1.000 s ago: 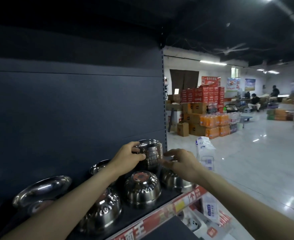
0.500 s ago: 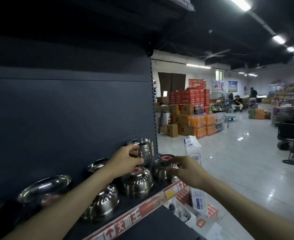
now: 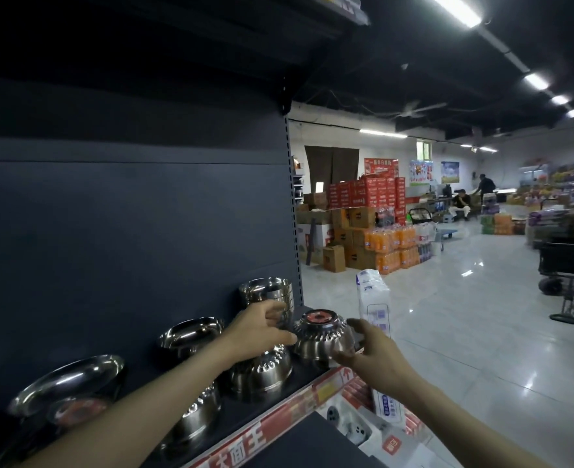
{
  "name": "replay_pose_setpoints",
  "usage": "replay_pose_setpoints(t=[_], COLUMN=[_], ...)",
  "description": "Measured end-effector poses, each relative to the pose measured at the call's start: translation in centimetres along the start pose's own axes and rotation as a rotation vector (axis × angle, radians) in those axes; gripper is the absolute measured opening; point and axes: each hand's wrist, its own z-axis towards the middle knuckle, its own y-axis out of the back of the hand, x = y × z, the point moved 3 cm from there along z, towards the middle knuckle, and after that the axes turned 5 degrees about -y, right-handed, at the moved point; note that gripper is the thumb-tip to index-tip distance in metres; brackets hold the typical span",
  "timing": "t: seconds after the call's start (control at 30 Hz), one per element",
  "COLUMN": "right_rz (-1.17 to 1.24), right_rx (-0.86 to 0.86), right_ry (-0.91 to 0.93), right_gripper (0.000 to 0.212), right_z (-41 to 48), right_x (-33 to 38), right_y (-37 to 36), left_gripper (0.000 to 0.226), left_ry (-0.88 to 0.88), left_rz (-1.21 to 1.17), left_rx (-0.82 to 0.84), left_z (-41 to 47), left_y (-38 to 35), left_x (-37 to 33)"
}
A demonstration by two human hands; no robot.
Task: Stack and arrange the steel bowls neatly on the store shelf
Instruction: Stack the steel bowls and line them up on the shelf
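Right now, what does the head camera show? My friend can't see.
The right hand grips an upside-down steel bowl at the right end of the shelf; the left hand is at its other side. More bowls sit alongside, a stack behind.

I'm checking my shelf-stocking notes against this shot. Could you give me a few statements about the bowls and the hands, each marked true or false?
1. The ribbed steel bowl between the hands lies upside down, with a red sticker on its base. True.
2. The right hand holds the white packet. False: its grip is on that bowl's right side, and the packet stands beyond it.
3. A stack of nested bowls stands rim-up at the shelf's right end, behind the left hand. True.
4. Every bowl is in one stack. False: others, like the dimpled bowl, lie singly, upside down.
5. The shelf's edge strip is blue. False: it is red.
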Motion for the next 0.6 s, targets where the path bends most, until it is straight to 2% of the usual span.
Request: replay_pose_setpoints(t=[0.13,0.2,0.33,0.4,0.6], right_rz=[0.035,0.052,0.039,0.048,0.038], right_rx=[0.003,0.007,0.011,0.026,0.024], right_ry=[-0.057,-0.085,-0.131,-0.133,-0.049], right_gripper=[0.09,0.093,0.089,0.087,0.07], right_z=[1.3,2.3,3.9,4.6,6.4], right_x=[-1.7,-2.5,-3.6,-4.2,-6.1], right_y=[-0.6,-0.9,-1.5,-1.8,-3.0], left_gripper=[0.099,0.097,0.069,0.062,0.077], left_ry=[0.015,0.015,0.058,0.093,0.141], left_rz=[0.13,0.199,0.256,0.301,0.372], left_rx=[0.076,0.093,0.118,0.148,0.178], left_z=[2.4,3.2,5.0,6.0,7.6], left_y=[-1.6,-2.4,-3.9,-4.4,-5.0], left_x=[-0.2,-0.2,0.4,1.1,2.6])
